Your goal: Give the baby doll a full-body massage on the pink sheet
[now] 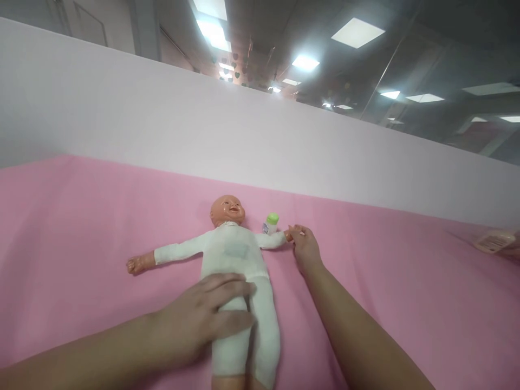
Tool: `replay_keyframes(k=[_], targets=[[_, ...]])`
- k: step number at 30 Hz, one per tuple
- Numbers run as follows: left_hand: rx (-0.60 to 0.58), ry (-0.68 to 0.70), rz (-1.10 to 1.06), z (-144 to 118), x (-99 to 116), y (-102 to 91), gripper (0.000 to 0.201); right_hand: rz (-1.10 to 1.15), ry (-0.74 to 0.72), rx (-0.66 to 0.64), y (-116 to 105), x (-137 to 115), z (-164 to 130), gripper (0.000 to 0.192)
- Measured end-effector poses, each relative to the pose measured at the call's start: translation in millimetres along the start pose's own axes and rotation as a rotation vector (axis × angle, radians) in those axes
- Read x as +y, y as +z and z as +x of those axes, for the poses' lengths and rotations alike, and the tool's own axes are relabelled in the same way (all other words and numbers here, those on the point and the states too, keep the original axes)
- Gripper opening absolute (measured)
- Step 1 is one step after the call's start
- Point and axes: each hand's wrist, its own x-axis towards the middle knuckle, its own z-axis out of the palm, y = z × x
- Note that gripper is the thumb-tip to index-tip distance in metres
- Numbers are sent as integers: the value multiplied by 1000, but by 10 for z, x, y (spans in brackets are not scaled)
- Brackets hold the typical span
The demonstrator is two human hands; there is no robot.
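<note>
A baby doll in a white bodysuit lies on its back on the pink sheet, arms spread out. My left hand rests flat across the doll's hip and upper leg, fingers pointing right. My right hand pinches the doll's small hand at the end of its outstretched arm. A small white bottle with a green cap stands just behind that arm, beside the doll's shoulder.
A white wall panel runs along the far edge of the pink sheet. At the far right edge lies a pale flat packet, with a bit of another hand beside it. Ceiling lights show above.
</note>
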Motion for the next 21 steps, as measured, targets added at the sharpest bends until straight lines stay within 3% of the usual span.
replay_keyframes(k=[5, 10, 13, 17, 21], targets=[[-38, 16, 23, 6, 40, 49, 43, -160, 44, -43, -90, 45, 81, 47], [88, -76, -77, -30, -6, 10, 49, -199, 32, -46, -93, 8, 70, 52], [179, -189, -139, -75, -108, 0, 49, -100, -10, -23, -50, -69, 15, 57], [221, -425, -128, -145, -348, 35, 50, 138, -190, -48, 95, -250, -206, 58], [187, -574, -135, -144, -550, 51, 48, -10, -468, -160, 265, -431, -490, 37]])
